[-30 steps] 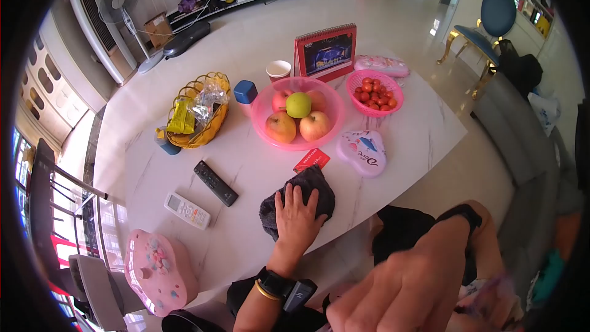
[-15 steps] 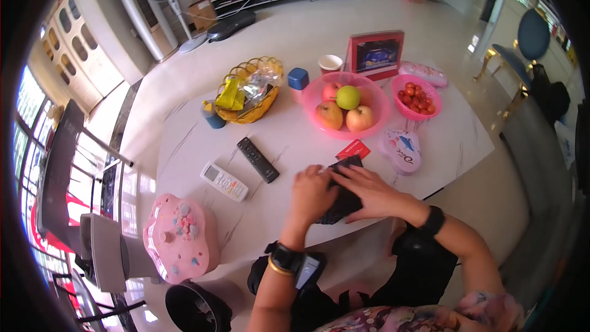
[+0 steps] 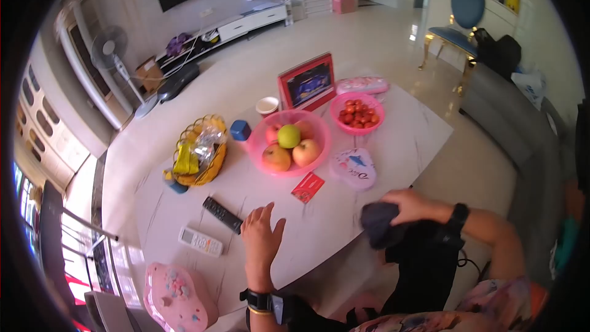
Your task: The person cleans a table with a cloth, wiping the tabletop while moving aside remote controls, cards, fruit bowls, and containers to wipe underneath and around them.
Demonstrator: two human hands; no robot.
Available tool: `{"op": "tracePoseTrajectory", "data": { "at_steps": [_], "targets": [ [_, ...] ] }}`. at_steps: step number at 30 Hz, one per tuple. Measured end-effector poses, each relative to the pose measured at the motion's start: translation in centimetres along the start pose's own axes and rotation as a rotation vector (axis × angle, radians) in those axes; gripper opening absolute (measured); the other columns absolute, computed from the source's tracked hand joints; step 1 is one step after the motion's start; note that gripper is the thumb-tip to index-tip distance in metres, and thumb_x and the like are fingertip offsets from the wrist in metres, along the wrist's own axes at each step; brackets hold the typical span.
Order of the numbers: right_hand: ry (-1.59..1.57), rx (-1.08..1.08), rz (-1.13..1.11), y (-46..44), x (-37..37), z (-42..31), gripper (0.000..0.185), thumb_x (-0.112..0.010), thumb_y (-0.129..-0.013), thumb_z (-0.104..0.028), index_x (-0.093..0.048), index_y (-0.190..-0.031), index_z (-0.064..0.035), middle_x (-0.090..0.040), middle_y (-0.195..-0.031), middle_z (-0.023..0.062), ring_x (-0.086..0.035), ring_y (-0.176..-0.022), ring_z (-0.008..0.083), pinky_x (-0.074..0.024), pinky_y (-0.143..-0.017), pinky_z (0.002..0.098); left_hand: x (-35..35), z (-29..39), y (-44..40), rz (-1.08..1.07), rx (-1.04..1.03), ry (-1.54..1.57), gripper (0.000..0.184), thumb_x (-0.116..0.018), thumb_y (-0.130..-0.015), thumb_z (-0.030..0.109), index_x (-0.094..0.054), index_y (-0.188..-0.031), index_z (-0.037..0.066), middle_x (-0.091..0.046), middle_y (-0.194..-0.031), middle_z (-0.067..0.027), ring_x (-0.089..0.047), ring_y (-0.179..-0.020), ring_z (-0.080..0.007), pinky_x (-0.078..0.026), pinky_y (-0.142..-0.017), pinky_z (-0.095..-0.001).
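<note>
One cloth [image 3: 379, 224] is grasped by the right hand [image 3: 410, 205]; two remotes [image 3: 222, 215] lie near the left hand [image 3: 262, 238], fingers unclenched.

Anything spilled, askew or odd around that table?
Nothing really stands out: no visible spill or damage on the table. At most, the red card lies loose and angled before the fruit bowl. The dark cloth is bunched, but the right hand holds it.

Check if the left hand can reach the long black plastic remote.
Probably yes: the left hand, apparently empty, is close to the near end of the long black plastic remote, with nothing visible lying between them.
</note>
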State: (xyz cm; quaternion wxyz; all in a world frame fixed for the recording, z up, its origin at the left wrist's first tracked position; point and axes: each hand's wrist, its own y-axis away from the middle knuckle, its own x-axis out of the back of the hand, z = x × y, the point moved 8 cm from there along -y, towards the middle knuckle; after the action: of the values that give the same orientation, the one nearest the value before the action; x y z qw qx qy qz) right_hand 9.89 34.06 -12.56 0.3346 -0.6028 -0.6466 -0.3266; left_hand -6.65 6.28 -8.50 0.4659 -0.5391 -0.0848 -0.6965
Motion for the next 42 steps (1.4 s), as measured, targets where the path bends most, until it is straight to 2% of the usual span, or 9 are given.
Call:
{"op": "tracePoseTrajectory", "data": {
  "at_steps": [4,8,13,18,26,31,35,39,42],
  "targets": [
    [-0.359,-0.393,0.424,6.0,11.3,7.4,0.047,-0.069,-0.062,-0.008,-0.057,-0.106,0.0007,-0.062,-0.091,0.0062,-0.058,-0.083,0.0113,-0.0487,-0.075,0.0281,-1.9,1.2,0.0,-0.067,-0.019,0.03,0.039,-0.07,-0.074,0.02,-0.059,-0.11,0.008,-0.061,-0.102,-0.0153,-0.058,-0.093,-0.0336,-0.046,-0.079,-0.042],
    [-0.667,-0.27,0.748,6.2,17.0,12.7,0.052,-0.071,-0.065,-0.007,-0.053,-0.113,0.0022,-0.062,-0.097,0.0064,-0.059,-0.087,0.0146,-0.0479,-0.079,0.0275,-5.1,2.7,0.0,-0.151,-0.032,0.065,0.041,-0.069,-0.075,0.021,-0.057,-0.112,0.009,-0.057,-0.107,-0.0128,-0.055,-0.1,-0.0315,-0.042,-0.087,-0.042],
    [0.097,-0.352,0.137,-0.2,18.2,16.6,0.079,-0.078,-0.068,-0.033,-0.041,-0.132,-0.0036,-0.04,-0.135,0.0179,-0.037,-0.126,0.0273,-0.0306,-0.104,0.0366,-8.0,4.3,-0.9,-0.212,-0.067,-0.008,0.052,-0.071,-0.075,0.021,-0.051,-0.121,0.009,-0.052,-0.118,-0.0195,-0.051,-0.107,-0.0367,-0.041,-0.088,-0.0447],
    [0.231,-0.172,0.413,-12.1,22.7,24.3,0.075,-0.075,-0.065,-0.023,-0.043,-0.13,-0.0041,-0.043,-0.129,0.0205,-0.04,-0.12,0.0351,-0.0334,-0.102,0.0379,-10.1,3.8,-1.4,-0.203,-0.005,-0.027,0.062,-0.069,-0.076,0.021,-0.042,-0.131,0.011,-0.039,-0.13,-0.0264,-0.041,-0.118,-0.042,-0.033,-0.096,-0.0483],
    [0.17,-0.223,0.322,-22.3,16.0,31.3,0.042,-0.07,-0.067,-0.014,-0.059,-0.106,-0.0036,-0.056,-0.111,0.018,-0.055,-0.1,0.0328,-0.046,-0.084,0.039,-11.6,1.9,-1.5,-0.26,0.09,-0.131,0.073,-0.074,-0.068,0.025,-0.042,-0.132,0.009,-0.036,-0.133,-0.0273,-0.037,-0.123,-0.0439,-0.031,-0.1,-0.0503],
    [0.17,-0.122,0.121,-19.9,12.1,28.4,0.036,-0.067,-0.071,-0.007,-0.061,-0.106,-0.0025,-0.064,-0.095,0.0133,-0.063,-0.086,0.0264,-0.0509,-0.074,0.035,-12.0,1.1,-1.1,-0.234,0.124,-0.133,0.077,-0.075,-0.064,0.027,-0.043,-0.133,0.013,-0.036,-0.134,-0.0264,-0.037,-0.122,-0.0451,-0.033,-0.098,-0.0514],
    [-0.353,-0.122,0.373,-10.7,17.4,24.2,0.049,-0.071,-0.075,-0.023,-0.055,-0.118,-0.0066,-0.058,-0.112,0.0159,-0.058,-0.098,0.0271,-0.0481,-0.081,0.0359,-12.6,1.1,-0.6,-0.204,0.047,-0.149,0.071,-0.073,-0.063,0.022,-0.049,-0.127,0.008,-0.037,-0.133,-0.0285,-0.041,-0.12,-0.0445,-0.036,-0.097,-0.0503],
    [0.326,0.012,0.169,-3.2,11.4,17.0,0.059,-0.071,-0.072,-0.041,-0.054,-0.12,-0.0107,-0.048,-0.127,0.0109,-0.045,-0.116,0.0303,-0.0369,-0.095,0.0444,-12.5,1.8,-0.8,-0.187,0.064,-0.128,0.066,-0.07,-0.065,0.02,-0.051,-0.126,0.007,-0.038,-0.132,-0.0292,-0.042,-0.12,-0.0445,-0.036,-0.097,-0.0502],
    [0.343,-0.096,0.261,-2.5,10.8,19.1,0.058,-0.07,-0.069,-0.043,-0.055,-0.116,-0.0122,-0.046,-0.13,0.0081,-0.042,-0.118,0.0323,-0.0376,-0.091,0.0462,-12.9,2.0,-0.7,-0.22,0.05,-0.133,0.063,-0.068,-0.067,0.017,-0.05,-0.126,0.008,-0.038,-0.132,-0.0289,-0.042,-0.12,-0.0445,-0.036,-0.097,-0.0503]
  ]
}}
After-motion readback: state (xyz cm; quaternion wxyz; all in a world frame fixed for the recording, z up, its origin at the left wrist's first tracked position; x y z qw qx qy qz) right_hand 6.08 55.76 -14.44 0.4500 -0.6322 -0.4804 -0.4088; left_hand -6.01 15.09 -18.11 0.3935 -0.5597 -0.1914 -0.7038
